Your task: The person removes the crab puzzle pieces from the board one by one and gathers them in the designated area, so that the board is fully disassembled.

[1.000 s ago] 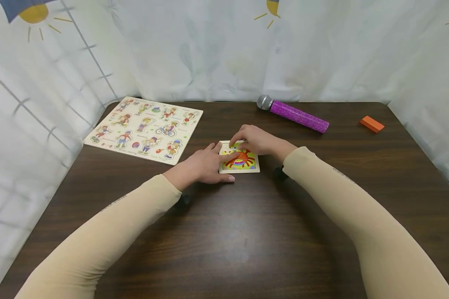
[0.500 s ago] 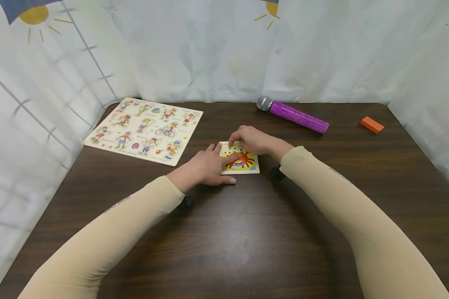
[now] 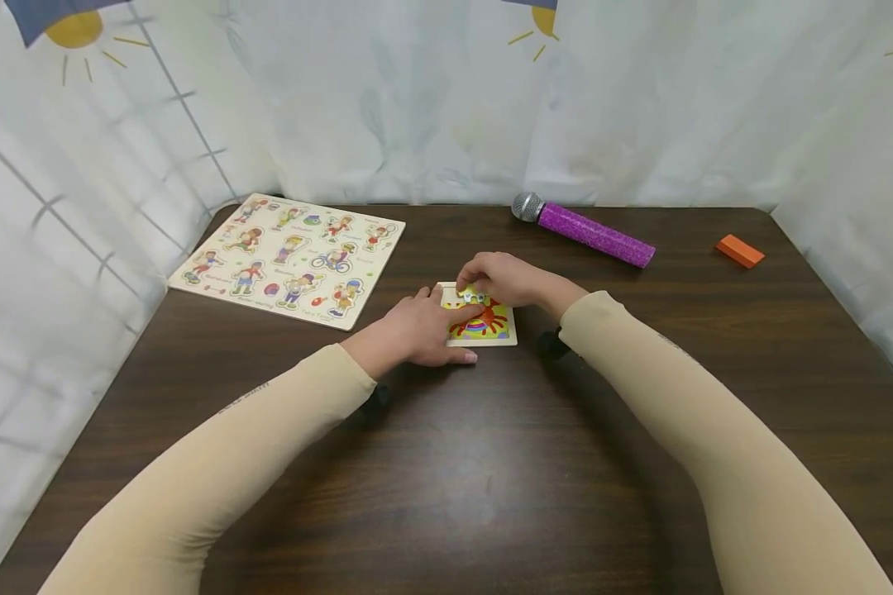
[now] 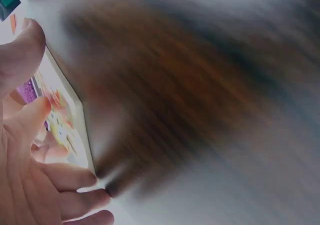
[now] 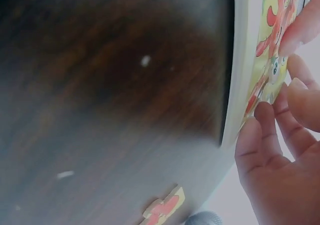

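Note:
A small square crab puzzle [image 3: 484,330] with a pale wooden frame lies mid-table. My left hand [image 3: 419,329] lies along its left side, index finger stretched over the crab's body and thumb on the table near the front edge. At the back edge, my right hand [image 3: 508,279] pinches a yellow puzzle piece with the crab's eyes [image 3: 472,295] between thumb and fingers. The right wrist view shows this eye piece [image 5: 274,77] tilted over the puzzle. A loose red-and-yellow puzzle piece [image 5: 164,209] lies on the table beyond the right hand, hidden in the head view.
Back left lies a large wooden peg-style board [image 3: 268,273] with sports figures. A purple glitter microphone [image 3: 595,235] sits behind the right hand, and an orange block [image 3: 740,250] further right. White curtains [image 3: 446,107] hang behind the brown table [image 3: 476,479].
The eye piece has tilted up in my right hand's fingers. My left hand has slid slightly right, its index finger reaching further across the crab.

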Available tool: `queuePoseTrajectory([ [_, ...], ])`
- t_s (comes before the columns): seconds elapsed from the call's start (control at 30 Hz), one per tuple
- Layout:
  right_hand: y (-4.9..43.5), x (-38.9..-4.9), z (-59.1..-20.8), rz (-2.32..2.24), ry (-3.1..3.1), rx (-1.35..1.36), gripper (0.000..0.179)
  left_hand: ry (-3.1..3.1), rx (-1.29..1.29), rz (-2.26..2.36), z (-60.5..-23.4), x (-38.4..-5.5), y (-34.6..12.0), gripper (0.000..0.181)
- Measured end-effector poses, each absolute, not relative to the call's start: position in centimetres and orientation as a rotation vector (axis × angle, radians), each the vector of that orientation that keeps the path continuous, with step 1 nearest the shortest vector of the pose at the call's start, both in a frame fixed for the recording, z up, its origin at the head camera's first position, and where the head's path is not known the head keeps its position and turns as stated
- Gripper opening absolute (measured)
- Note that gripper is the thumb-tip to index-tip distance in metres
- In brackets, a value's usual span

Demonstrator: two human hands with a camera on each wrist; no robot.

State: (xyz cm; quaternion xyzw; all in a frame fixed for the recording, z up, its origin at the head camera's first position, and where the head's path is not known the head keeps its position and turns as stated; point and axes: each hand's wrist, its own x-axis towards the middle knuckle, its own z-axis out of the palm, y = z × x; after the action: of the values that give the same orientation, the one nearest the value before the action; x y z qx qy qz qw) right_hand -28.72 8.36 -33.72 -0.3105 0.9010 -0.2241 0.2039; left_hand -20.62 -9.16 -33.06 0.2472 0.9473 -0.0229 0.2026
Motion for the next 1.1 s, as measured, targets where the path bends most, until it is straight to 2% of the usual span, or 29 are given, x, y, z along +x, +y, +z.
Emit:
queuePoseTrajectory([
  [0.37,9.0,-28.7,-34.0,-0.726,2.538,-0.871,0.03,2.721,0.622,-0.13,-33.2,-20.1,-7.7,0.083],
  [0.57,9.1,-28.8,-33.9,-0.838,2.549,-0.785,0.03,2.716,0.619,-0.143,-33.1,-20.1,-7.5,0.083],
  [0.83,9.1,-28.8,-33.7,-0.804,2.597,-0.623,0.013,2.715,0.633,-0.163,-33.2,-20.1,-7.5,0.084],
  [1.1,11.4,-28.6,-32.4,-0.877,2.677,-0.599,0.014,2.692,0.6,-0.106,-33.1,-20.3,-7.6,0.085],
])
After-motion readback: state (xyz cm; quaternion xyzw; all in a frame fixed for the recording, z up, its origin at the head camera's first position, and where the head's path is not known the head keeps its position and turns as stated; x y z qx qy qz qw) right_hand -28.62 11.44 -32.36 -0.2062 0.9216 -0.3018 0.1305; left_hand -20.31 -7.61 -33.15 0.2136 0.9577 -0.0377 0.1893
